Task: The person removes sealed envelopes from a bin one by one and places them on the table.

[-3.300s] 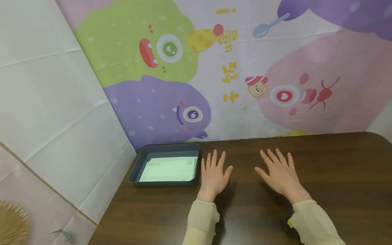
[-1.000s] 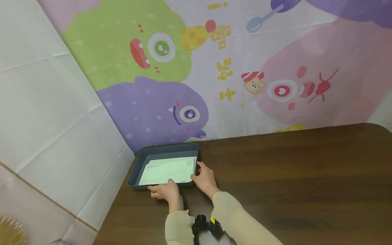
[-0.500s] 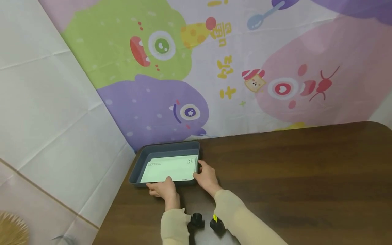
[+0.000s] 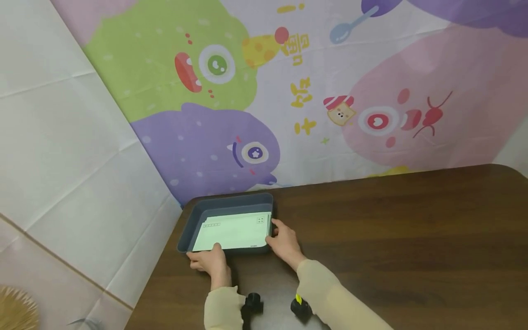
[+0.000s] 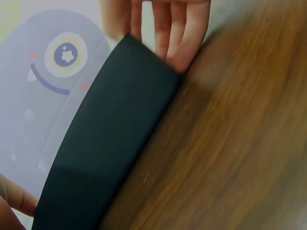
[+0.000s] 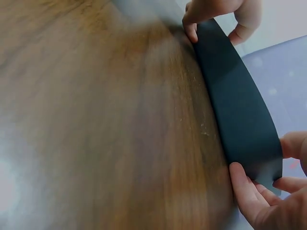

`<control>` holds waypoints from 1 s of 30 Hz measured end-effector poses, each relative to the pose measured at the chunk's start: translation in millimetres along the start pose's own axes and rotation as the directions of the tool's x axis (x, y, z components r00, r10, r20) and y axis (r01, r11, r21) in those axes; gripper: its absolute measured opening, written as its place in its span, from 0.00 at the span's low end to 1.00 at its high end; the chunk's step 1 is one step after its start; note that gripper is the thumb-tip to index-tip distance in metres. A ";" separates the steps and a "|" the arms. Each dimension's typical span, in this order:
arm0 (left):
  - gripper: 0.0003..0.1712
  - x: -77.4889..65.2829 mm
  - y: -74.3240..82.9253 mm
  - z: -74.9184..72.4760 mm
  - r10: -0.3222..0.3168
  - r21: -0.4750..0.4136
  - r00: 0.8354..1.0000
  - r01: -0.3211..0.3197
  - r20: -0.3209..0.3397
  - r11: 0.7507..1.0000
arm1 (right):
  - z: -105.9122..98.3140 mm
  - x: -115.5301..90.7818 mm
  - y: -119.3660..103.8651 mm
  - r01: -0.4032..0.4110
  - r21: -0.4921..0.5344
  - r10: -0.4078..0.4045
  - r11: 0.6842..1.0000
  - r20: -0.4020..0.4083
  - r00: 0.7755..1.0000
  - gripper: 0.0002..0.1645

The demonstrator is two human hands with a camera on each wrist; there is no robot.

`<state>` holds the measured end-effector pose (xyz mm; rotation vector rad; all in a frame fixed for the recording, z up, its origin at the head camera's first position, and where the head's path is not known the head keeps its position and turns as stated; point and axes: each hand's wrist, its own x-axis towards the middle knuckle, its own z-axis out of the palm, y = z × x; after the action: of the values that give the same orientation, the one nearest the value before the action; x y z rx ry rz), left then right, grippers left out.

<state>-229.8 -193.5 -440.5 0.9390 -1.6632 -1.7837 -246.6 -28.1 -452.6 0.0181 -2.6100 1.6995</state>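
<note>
A dark grey rectangular tray (image 4: pixel 231 202) stands at the table's back left. Inside it lies a stack of pale envelopes (image 4: pixel 235 232), the top one printed with a row of small squares and a stamp box. My left hand (image 4: pixel 209 262) grips the tray's front wall near its left corner, thumb over the rim and fingers curled below. At the front right corner my right hand (image 4: pixel 285 242) holds the tray, fingers along the side. In the right wrist view the fingertips of my right hand (image 6: pixel 268 206) pinch the corner of the tray's outer wall (image 6: pixel 240 96).
The brown wooden table (image 4: pixel 396 238) extends far to the right. Behind it hangs a cartoon-printed cloth (image 4: pixel 321 156), close to the tray's back edge. A white wall panel (image 4: pixel 115 220) rises on the left. Black devices (image 4: pixel 253 303) are at the wrists.
Both hands were spread flat above the table to the tray's right; now they hold the tray. Over the last half second the tray shifts slightly right and my left hand slides left along its front.
</note>
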 end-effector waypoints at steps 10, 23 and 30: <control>0.50 7.0 0.1 -9.9 0.001 -0.001 1.000 -0.001 0.024 1.000 | -9.1 -7.7 5.7 -0.009 0.062 0.008 0.998 0.013 1.000 0.35; 0.47 19.9 4.4 -30.3 0.055 0.212 0.994 -0.074 0.096 0.975 | -17.3 -19.5 5.1 -0.028 0.059 0.027 0.998 0.008 1.000 0.35; 0.47 17.3 8.3 -38.0 0.024 0.292 0.984 -0.076 0.177 0.954 | -24.5 -27.5 8.6 -0.035 0.058 0.035 0.998 0.003 0.999 0.35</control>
<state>-211.7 -231.6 -434.7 0.8766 -2.0903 -1.6477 -218.9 -2.4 -451.4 -0.0244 -2.5770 1.7870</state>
